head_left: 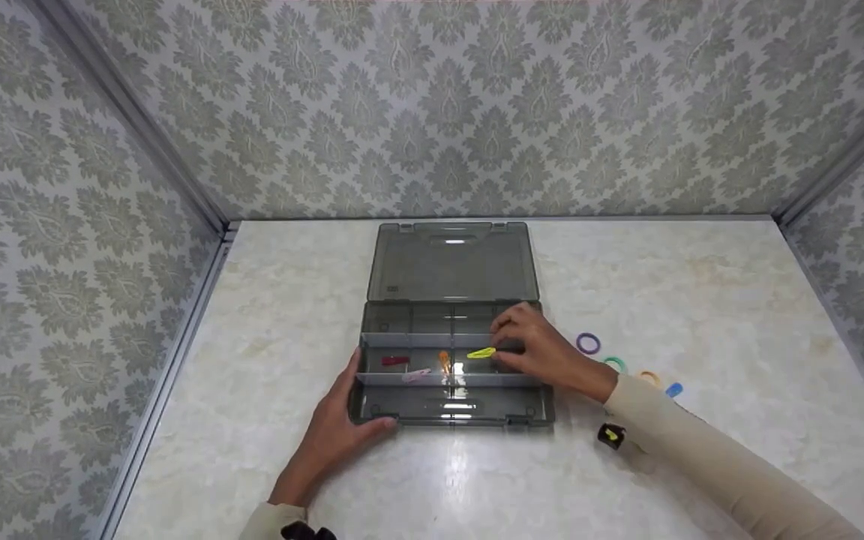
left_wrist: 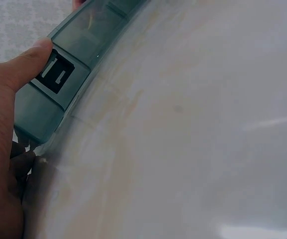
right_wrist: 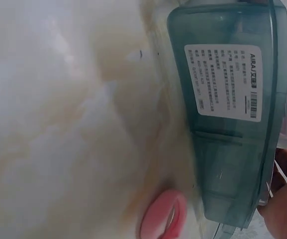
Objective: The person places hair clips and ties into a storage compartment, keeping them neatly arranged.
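A grey translucent compartment box point(head_left: 454, 409) lies open, its lid point(head_left: 451, 266) folded back toward the wall. My left hand point(head_left: 342, 420) holds its near left corner, thumb along the front edge and fingers on the left side. Above the middle row, my right hand point(head_left: 533, 345) pinches a yellow hair clip point(head_left: 481, 352) between thumb and fingers. In that row are a red clip point(head_left: 395, 361) and an orange clip point(head_left: 444, 362); a pink clip point(head_left: 417, 374) overlaps the front divider. The right wrist view shows the box's side with a white label point(right_wrist: 225, 82).
Right of the box lie a purple ring-shaped band point(head_left: 588, 343), a green band point(head_left: 615, 364), an orange band point(head_left: 649, 378) and a blue clip point(head_left: 673, 390). A small dark object point(head_left: 611, 436) with a yellow patch shows beside the right sleeve. Patterned walls enclose the table.
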The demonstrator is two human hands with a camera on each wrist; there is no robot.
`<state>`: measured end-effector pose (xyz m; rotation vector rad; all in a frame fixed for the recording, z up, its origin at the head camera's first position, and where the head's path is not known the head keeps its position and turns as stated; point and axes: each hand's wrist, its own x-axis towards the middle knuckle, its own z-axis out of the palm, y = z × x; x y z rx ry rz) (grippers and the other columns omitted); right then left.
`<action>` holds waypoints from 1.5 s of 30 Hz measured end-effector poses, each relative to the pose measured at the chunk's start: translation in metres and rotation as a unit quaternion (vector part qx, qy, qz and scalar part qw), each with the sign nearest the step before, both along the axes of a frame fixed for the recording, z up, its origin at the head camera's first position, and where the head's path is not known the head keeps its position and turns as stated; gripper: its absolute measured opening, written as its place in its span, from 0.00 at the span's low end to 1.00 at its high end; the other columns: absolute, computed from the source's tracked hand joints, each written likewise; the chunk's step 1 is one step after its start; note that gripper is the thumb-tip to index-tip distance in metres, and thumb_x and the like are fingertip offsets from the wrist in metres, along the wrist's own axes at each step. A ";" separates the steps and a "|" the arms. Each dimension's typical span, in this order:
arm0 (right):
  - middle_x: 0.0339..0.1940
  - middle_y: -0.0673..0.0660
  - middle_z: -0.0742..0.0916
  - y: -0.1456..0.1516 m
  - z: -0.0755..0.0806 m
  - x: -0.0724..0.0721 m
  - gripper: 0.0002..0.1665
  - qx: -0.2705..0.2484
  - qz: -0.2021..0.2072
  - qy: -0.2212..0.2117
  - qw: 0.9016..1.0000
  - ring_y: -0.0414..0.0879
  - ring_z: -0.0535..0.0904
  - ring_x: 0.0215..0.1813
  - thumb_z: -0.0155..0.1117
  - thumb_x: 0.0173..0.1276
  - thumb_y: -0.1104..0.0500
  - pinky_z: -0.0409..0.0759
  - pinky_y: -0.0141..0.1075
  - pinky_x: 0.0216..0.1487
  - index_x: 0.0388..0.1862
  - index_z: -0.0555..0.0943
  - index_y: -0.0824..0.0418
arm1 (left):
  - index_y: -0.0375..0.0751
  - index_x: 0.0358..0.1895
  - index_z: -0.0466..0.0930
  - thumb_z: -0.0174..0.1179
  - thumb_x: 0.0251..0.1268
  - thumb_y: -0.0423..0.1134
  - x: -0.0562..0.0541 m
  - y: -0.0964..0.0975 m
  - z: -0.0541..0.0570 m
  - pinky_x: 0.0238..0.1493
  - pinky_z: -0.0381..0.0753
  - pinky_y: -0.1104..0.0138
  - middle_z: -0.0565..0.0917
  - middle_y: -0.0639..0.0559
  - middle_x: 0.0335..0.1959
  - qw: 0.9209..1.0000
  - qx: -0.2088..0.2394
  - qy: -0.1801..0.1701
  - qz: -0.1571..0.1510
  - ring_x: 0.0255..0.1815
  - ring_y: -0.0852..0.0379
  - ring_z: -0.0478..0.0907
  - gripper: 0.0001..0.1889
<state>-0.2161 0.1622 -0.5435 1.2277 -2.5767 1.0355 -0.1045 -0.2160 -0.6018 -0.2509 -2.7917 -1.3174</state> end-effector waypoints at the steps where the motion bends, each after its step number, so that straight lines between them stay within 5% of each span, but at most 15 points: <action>1: 0.54 0.59 0.88 -0.001 0.000 -0.001 0.06 0.003 0.002 0.003 1.000 0.56 0.79 0.59 0.83 0.69 0.65 0.82 0.55 0.62 0.41 0.93 0.64 | 0.44 0.92 0.47 0.84 0.58 0.61 0.000 0.000 0.000 0.85 0.63 0.40 0.58 0.38 0.90 1.000 0.001 -0.001 0.001 0.88 0.34 0.59 0.67; 28: 0.57 0.61 0.89 -0.026 0.005 -0.004 0.07 0.108 -0.004 0.013 0.994 0.58 0.78 0.63 0.83 0.69 0.59 0.78 0.59 0.59 0.40 0.94 0.61 | 0.50 0.93 0.46 0.85 0.57 0.60 0.001 -0.002 0.001 0.85 0.62 0.40 0.58 0.41 0.90 0.999 0.034 -0.014 -0.006 0.89 0.37 0.58 0.68; 45: 0.61 0.58 0.87 0.013 0.009 -0.006 0.07 0.026 0.022 -0.043 0.998 0.57 0.77 0.66 0.79 0.74 0.62 0.77 0.59 0.69 0.48 0.93 0.60 | 0.51 0.93 0.46 0.84 0.56 0.63 0.001 -0.002 -0.002 0.86 0.61 0.41 0.57 0.42 0.90 0.999 0.029 -0.019 0.000 0.89 0.38 0.57 0.69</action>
